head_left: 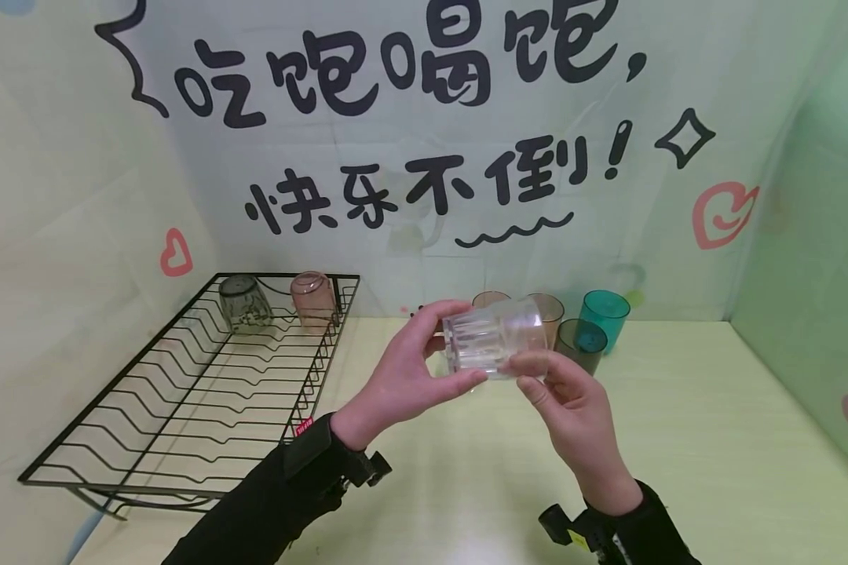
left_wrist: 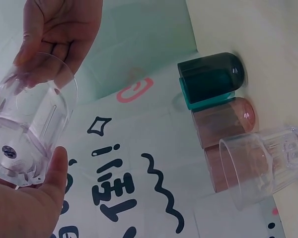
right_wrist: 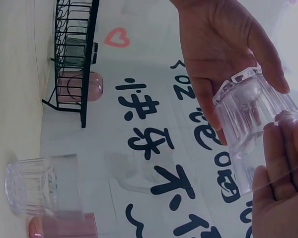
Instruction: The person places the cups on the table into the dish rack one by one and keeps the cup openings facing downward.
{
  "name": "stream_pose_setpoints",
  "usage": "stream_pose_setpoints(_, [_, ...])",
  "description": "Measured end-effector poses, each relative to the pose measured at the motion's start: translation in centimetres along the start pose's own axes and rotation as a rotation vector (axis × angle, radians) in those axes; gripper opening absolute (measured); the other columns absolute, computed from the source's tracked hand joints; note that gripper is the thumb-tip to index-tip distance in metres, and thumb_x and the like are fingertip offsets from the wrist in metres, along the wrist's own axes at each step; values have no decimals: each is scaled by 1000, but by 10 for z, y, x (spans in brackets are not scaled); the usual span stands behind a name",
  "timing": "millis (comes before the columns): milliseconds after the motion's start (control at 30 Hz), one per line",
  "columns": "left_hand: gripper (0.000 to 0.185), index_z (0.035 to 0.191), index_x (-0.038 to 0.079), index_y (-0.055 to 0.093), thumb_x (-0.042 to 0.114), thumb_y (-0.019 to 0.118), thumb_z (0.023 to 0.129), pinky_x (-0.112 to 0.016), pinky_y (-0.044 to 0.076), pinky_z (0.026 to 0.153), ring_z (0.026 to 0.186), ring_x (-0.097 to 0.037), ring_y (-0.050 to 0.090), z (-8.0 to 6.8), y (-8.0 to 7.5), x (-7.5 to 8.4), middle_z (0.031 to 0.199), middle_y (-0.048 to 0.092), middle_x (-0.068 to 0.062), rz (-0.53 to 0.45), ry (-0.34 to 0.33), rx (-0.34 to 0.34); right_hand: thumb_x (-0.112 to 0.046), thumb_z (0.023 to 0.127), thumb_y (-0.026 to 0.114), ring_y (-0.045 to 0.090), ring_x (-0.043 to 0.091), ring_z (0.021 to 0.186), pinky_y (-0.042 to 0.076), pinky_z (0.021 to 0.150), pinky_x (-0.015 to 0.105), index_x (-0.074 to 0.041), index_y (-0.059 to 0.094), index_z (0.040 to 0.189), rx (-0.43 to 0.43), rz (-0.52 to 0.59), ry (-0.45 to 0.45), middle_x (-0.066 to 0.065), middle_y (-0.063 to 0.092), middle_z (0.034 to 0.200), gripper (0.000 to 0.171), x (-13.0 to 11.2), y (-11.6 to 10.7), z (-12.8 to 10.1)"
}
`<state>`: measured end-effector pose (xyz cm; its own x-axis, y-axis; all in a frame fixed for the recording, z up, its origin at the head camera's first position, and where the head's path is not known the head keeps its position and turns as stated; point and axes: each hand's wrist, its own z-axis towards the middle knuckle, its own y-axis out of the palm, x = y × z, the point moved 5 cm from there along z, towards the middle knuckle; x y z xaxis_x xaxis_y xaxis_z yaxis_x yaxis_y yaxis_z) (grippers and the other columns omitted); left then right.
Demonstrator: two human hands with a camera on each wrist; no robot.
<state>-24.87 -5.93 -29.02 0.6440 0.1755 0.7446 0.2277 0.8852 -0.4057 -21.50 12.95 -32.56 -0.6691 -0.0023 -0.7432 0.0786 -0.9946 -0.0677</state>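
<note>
Hands meet over a pale yellow counter (head_left: 678, 408) in the head view, sharing one clear ribbed cup (head_left: 493, 336) held on its side above the surface. The left hand (head_left: 410, 377) curls thumb and fingers round the cup's base end; the right hand (head_left: 572, 408) pinches the rim end from below. With the cup lying level between them, the grip looks like a two-handed turn or inspection rather than a carry. Behind it stand several cups close together, among them a teal cup (head_left: 604, 314) and a brownish cup (head_left: 547, 310). To the left sits a black wire rack (head_left: 184, 392), with a grey cup (head_left: 243, 302) and a pink cup (head_left: 312, 298) upside down at its far end, apparently so that they drain.

Left wrist view: the base of the clear ribbed cup (left_wrist: 27, 134) faces the lens, showing a small dark round mark at its centre that the head camera cannot catch. The left hand's thumb (left_wrist: 52, 173) presses the base edge and the right hand (left_wrist: 54, 29) closes on the rim. A second clear cup (left_wrist: 263, 166) stands at the near end of the row, beside the brownish cup (left_wrist: 223, 121).

Right wrist view: the left hand's palm (right_wrist: 218, 44) and spread fingers wrap the cup (right_wrist: 258, 134) from behind, an angle hidden from above. The right hand's fingers (right_wrist: 283, 168) lie along its wall. The rack (right_wrist: 74, 54) appears edge-on here, and the second clear cup (right_wrist: 42, 183) stands apart from the hands.
</note>
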Motion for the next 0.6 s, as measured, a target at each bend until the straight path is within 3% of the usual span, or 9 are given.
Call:
stream_pose_setpoints(300, [72, 139, 1, 45, 2, 82, 78, -31, 54, 90, 106, -21, 59, -1, 0, 0, 127, 54, -11, -25, 12, 25, 4, 95, 60, 61, 18, 95, 54, 81, 22, -3, 69, 111, 7, 29, -17, 6, 67, 109, 20, 0, 1, -1])
stream_pose_setpoints(600, [70, 139, 3, 48, 4, 83, 78, -30, 54, 91, 105, -20, 59, -2, -1, 1, 125, 56, -9, -1, 23, 47, 8, 94, 59, 61, 17, 97, 55, 82, 22, -3, 69, 113, 7, -12, -17, 7, 67, 110, 24, 0, 2, -1])
